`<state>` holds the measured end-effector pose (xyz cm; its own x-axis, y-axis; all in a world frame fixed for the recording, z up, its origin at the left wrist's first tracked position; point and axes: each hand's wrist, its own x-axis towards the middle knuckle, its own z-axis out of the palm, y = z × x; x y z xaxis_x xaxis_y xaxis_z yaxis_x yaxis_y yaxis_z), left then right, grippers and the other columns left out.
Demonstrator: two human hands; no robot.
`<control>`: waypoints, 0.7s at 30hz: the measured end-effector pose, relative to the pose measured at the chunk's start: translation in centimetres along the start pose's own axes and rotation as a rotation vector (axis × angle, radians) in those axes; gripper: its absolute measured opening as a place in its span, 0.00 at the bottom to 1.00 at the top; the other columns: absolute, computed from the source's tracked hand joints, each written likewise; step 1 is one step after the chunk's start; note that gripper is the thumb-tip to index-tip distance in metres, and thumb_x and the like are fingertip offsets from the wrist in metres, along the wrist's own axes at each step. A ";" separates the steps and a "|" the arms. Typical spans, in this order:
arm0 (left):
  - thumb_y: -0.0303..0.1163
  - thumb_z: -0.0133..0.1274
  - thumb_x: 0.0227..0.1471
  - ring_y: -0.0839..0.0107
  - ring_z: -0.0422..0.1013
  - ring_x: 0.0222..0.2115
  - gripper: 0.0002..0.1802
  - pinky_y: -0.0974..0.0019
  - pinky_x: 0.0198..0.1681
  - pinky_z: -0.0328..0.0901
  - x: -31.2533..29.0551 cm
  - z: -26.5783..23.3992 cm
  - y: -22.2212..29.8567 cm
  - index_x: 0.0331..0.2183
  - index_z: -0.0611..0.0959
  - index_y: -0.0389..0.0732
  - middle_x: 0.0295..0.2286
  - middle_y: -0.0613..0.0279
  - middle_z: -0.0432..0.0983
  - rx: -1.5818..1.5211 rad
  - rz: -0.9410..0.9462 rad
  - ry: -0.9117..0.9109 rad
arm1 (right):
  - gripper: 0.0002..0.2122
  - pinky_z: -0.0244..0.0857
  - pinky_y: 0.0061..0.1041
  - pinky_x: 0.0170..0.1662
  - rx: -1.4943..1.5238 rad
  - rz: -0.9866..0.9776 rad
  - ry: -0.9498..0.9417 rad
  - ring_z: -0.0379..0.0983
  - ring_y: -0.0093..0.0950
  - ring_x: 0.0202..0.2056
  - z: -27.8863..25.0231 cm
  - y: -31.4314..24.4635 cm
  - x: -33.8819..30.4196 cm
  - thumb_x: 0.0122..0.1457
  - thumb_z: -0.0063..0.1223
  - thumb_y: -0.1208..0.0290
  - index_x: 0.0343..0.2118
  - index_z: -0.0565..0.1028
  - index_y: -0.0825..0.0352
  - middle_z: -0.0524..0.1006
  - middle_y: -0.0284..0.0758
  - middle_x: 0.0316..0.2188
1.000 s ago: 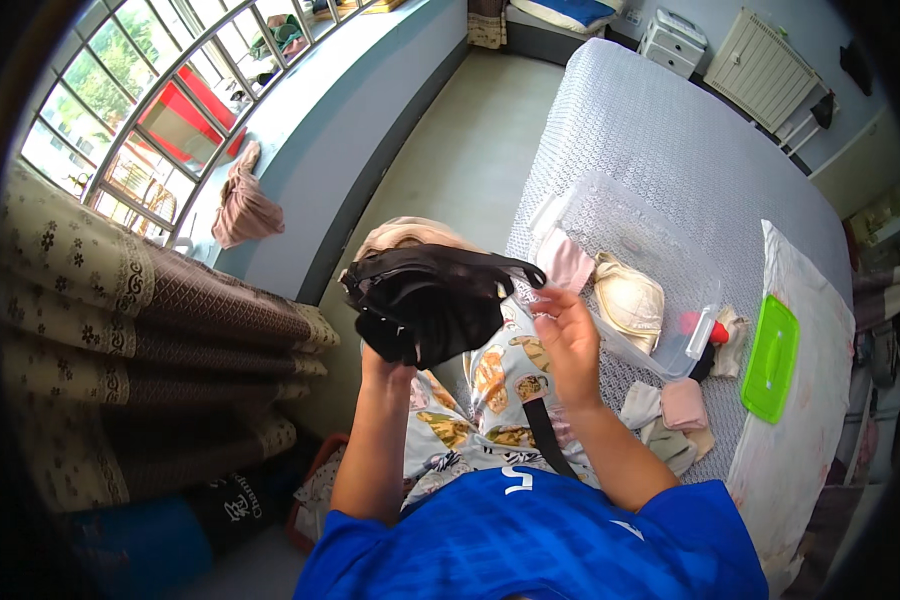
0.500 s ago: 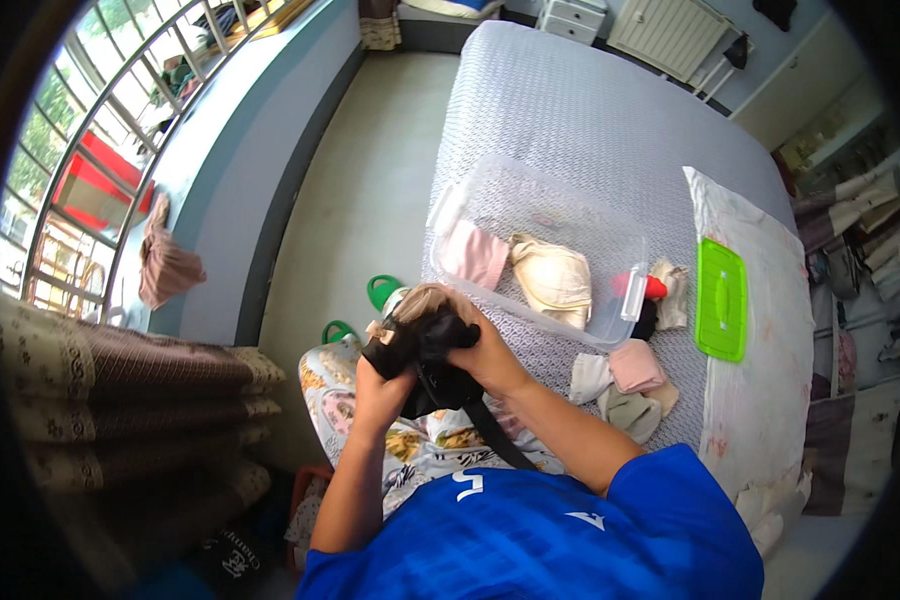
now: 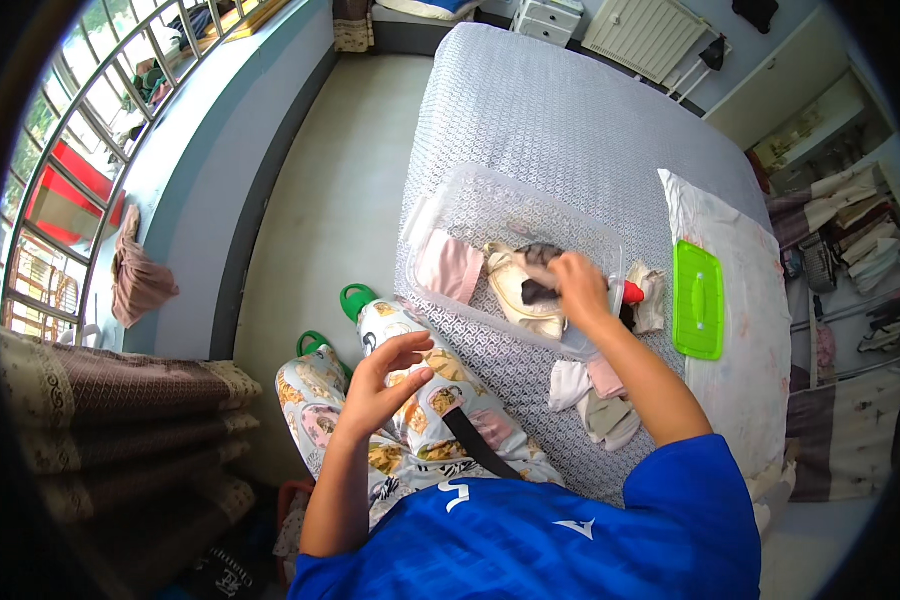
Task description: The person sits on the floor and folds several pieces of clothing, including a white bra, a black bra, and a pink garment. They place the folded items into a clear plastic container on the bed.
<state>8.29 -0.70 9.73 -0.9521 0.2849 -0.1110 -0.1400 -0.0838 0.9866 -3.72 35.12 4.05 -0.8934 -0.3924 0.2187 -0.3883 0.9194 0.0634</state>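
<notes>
My right hand (image 3: 578, 286) reaches over the clear plastic box (image 3: 570, 215) on the bed, closed around a black garment (image 3: 540, 291), partly sheer. Its fingers are blurred by motion, and the garment's shape is partly hidden. Below it in the box lies a cream bra (image 3: 515, 290), with a folded pink cloth (image 3: 450, 266) at the box's left end. My left hand (image 3: 390, 385) hovers above my lap, fingers apart, with nothing in it.
Folded clothes (image 3: 600, 400) lie on the bed just in front of the box. A light sock-like cloth (image 3: 649, 297) and a red item (image 3: 633, 292) are by its right end. A green lid (image 3: 698, 300) rests on a pillow (image 3: 735, 330). Curtains (image 3: 120, 390) hang at the left.
The black garment has gone from between both hands above my lap to the box, with my right hand. My left hand has let go of it and opened.
</notes>
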 end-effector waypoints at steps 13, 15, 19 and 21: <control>0.26 0.56 0.50 0.72 0.71 0.43 0.18 0.68 0.48 0.64 0.1 -1.6 -1.1 0.45 0.76 0.33 0.41 0.57 0.76 -0.056 -0.068 0.152 | 0.17 0.65 0.36 0.37 0.281 -0.033 -0.808 0.71 0.40 0.37 4.1 1.2 3.6 0.35 0.63 0.70 0.29 0.69 0.64 0.72 0.39 0.30; 0.26 0.56 0.50 0.71 0.71 0.43 0.18 0.68 0.48 0.64 0.1 -1.3 -1.1 0.44 0.76 0.33 0.40 0.58 0.76 -0.029 -0.070 0.135 | 0.16 0.65 0.36 0.37 0.306 -0.013 -0.787 0.71 0.40 0.37 3.8 1.2 3.6 0.36 0.62 0.69 0.29 0.69 0.64 0.73 0.38 0.30; 0.27 0.57 0.50 0.71 0.72 0.43 0.17 0.66 0.49 0.64 0.4 -1.7 -0.9 0.43 0.77 0.34 0.40 0.58 0.76 0.043 -0.040 0.122 | 0.17 0.66 0.33 0.41 0.425 0.042 -0.636 0.72 0.37 0.39 -0.2 2.2 3.7 0.41 0.61 0.66 0.35 0.72 0.64 0.74 0.40 0.35; 0.27 0.57 0.48 0.69 0.72 0.43 0.17 0.66 0.48 0.64 0.9 -1.7 -0.6 0.42 0.78 0.35 0.39 0.58 0.76 0.242 0.010 0.148 | 0.17 0.65 0.32 0.44 0.436 0.033 -0.526 0.71 0.37 0.42 -6.3 0.0 4.0 0.44 0.60 0.66 0.39 0.74 0.64 0.74 0.41 0.39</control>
<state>7.08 -2.07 8.88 -0.9849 0.1413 -0.1000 -0.0786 0.1494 0.9856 -5.87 33.78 11.02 -0.8544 -0.4271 -0.2959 -0.3156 0.8790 -0.3575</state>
